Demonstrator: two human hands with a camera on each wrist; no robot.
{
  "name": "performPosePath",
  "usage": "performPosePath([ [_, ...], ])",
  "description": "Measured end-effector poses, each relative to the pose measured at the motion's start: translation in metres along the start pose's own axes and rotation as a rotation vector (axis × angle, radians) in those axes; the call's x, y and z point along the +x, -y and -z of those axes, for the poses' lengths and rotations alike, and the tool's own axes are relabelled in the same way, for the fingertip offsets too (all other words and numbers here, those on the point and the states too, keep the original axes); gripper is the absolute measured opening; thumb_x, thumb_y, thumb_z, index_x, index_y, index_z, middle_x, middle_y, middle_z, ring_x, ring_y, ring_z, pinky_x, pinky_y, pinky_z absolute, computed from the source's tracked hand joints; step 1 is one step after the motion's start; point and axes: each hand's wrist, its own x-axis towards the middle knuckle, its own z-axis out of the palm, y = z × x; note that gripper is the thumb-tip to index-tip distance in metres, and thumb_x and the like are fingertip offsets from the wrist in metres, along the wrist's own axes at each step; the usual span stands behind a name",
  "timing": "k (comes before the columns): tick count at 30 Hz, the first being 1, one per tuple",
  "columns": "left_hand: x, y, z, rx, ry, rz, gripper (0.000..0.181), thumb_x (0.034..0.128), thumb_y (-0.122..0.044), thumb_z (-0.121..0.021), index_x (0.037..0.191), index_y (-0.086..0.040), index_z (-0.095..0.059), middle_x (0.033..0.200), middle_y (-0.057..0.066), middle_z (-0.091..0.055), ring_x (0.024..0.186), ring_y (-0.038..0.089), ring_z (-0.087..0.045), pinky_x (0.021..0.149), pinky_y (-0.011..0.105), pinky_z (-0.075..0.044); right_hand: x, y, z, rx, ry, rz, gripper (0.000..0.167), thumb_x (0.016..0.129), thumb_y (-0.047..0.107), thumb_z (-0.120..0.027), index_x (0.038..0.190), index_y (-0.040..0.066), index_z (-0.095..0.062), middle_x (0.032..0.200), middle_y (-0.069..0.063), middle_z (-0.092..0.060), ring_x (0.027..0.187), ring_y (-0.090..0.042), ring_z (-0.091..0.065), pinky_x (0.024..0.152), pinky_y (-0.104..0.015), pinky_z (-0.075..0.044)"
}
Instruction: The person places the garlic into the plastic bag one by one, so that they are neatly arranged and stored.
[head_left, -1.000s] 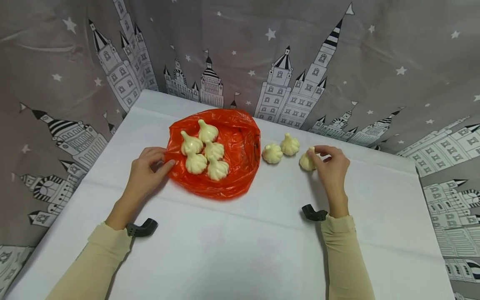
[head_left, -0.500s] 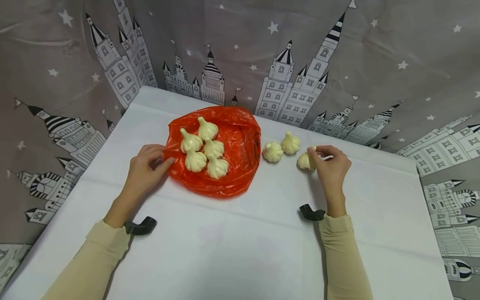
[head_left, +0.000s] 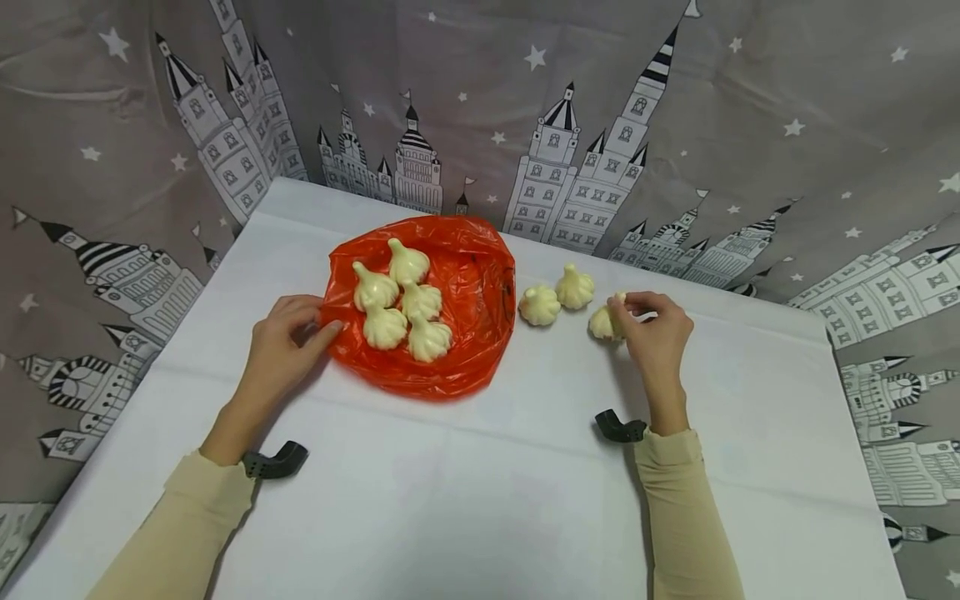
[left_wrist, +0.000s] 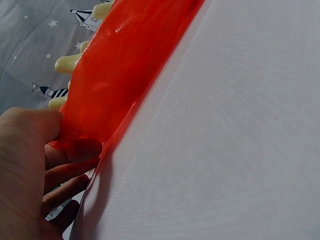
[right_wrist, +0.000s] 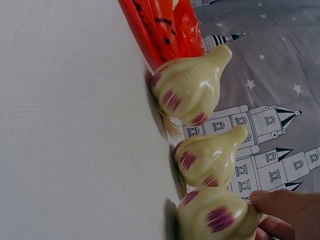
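My left hand [head_left: 288, 340] pinches the left rim of a red plastic bag [head_left: 480, 333], thumb on one side and fingers on the other, as the left wrist view shows. Inside the open bag several cream garlic bulbs [head_left: 385, 328] lie clustered toward the left. To the right, my right hand [head_left: 656, 327] pinches a garlic bulb [right_wrist: 220, 215] by its neck with thumb and fingers. That bulb has purple streaks and looks at or just above the cloth. Two more garlic bulbs, one nearer the bag [head_left: 540, 306] and one behind it [head_left: 575, 287], sit between the bag and this hand.
A white cloth [head_left: 465, 492] covers the table. Behind and at both sides hangs a grey curtain [head_left: 450, 67] printed with castles and stars. Each wrist carries a black camera mount, the left one [head_left: 276, 461] and the right one [head_left: 620, 427].
My right hand has shifted slightly left with its garlic bulb, closer to the two loose ones. The left hand keeps its hold on the bag rim. The head view has moved a little.
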Motion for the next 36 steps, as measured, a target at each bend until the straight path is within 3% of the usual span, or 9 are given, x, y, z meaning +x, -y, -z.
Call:
performPosePath([
  [6,0.001,-0.002,0.0,0.0,0.003,0.011,0.017,0.096,-0.013,-0.077,0.086,0.0,-0.071,0.121,0.019,-0.07,0.122,0.033,-0.059,0.092,-0.004,-0.033,0.002,0.006,0.003,-0.011,-0.015,0.038,0.021,0.088,0.021,-0.085,0.097,0.002,-0.082,0.087,-0.018,-0.076,0.077,-0.031,-0.068,0.061,-0.012,-0.039],
  [11,0.0,-0.005,-0.002,-0.016,0.008,0.022,0.016,0.0964,-0.013,-0.077,0.09,0.001,-0.074,0.122,0.019,-0.069,0.122,0.033,-0.059,0.09,-0.004,-0.036,0.005,0.018,0.009,0.013,-0.038,0.087,0.02,0.087,0.019,-0.087,0.095,0.002,-0.082,0.087,-0.018,-0.075,0.078,-0.027,-0.067,0.064,-0.011,-0.04],
  [18,0.0,-0.007,-0.001,-0.014,-0.004,0.024,0.019,0.0953,-0.011,-0.078,0.082,-0.002,-0.069,0.12,0.017,-0.071,0.121,0.031,-0.059,0.092,-0.003,-0.035,0.009,0.037,0.01,0.076,-0.028,0.103,0.02,0.087,0.02,-0.087,0.096,0.003,-0.083,0.088,-0.016,-0.076,0.079,-0.022,-0.066,0.066,-0.014,-0.043],
  [30,0.0,-0.009,0.0,-0.009,0.006,0.038,0.021,0.0963,-0.013,-0.077,0.081,-0.002,-0.068,0.121,0.017,-0.071,0.122,0.031,-0.059,0.092,-0.002,-0.034,0.02,0.071,-0.004,0.146,0.006,0.17,0.018,0.086,0.019,-0.088,0.093,0.003,-0.083,0.087,-0.015,-0.077,0.08,-0.025,-0.068,0.068,-0.028,-0.048],
  [36,0.0,-0.009,0.0,-0.008,0.014,0.05,0.02,0.097,-0.014,-0.076,0.083,-0.002,-0.07,0.123,0.017,-0.07,0.123,0.032,-0.058,0.092,-0.003,-0.034,0.026,0.095,-0.018,0.139,0.051,0.232,0.019,0.087,0.022,-0.087,0.092,0.004,-0.083,0.086,-0.012,-0.077,0.08,-0.024,-0.067,0.067,-0.021,-0.045],
])
